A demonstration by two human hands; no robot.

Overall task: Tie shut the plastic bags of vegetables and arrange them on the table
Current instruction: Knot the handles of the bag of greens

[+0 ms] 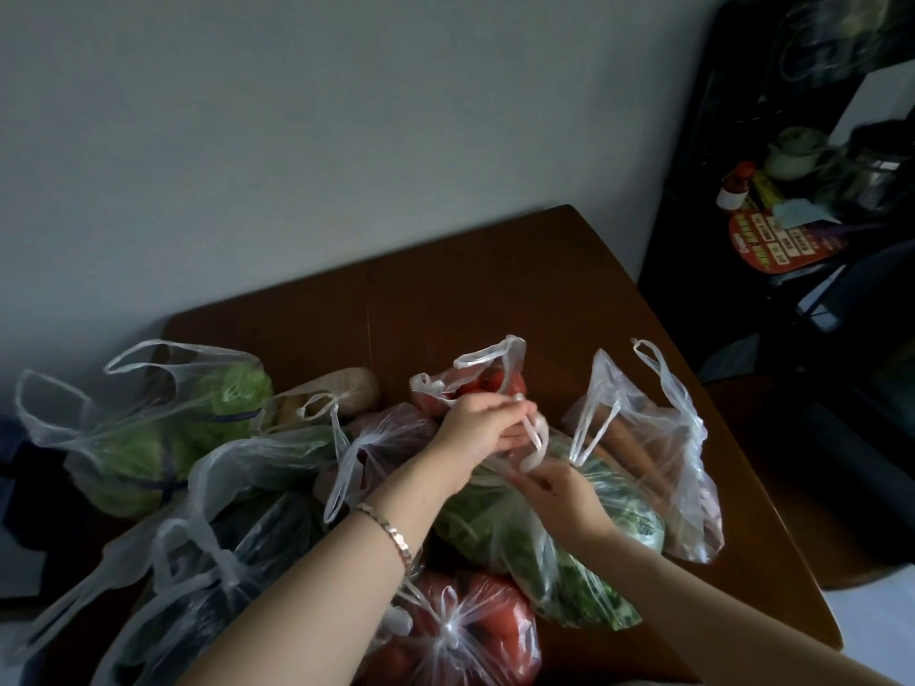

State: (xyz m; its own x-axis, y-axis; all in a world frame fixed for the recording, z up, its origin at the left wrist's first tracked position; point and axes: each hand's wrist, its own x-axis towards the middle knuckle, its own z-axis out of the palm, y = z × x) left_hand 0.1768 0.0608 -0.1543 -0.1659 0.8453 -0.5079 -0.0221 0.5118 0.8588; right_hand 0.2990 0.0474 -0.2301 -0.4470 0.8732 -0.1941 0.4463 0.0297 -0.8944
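Note:
Several clear plastic bags of vegetables crowd the near part of a dark wooden table (495, 289). My left hand (475, 428) and my right hand (559, 492) both grip the twisted handles of the leafy greens bag (520, 547) at the middle. Behind my hands stands an untied bag of red tomatoes (475, 378). A knotted bag of red produce (470, 631) lies at the near edge. An untied cabbage bag (163, 438) sits at the left, and an untied carrot bag (643, 448) at the right.
A dark-vegetable bag (237, 561) lies at the near left, and a brown tuber bag (336, 388) behind it. A dark shelf (792, 200) with a bottle, pot and packets stands at the right, past the table's edge. A pale wall runs behind.

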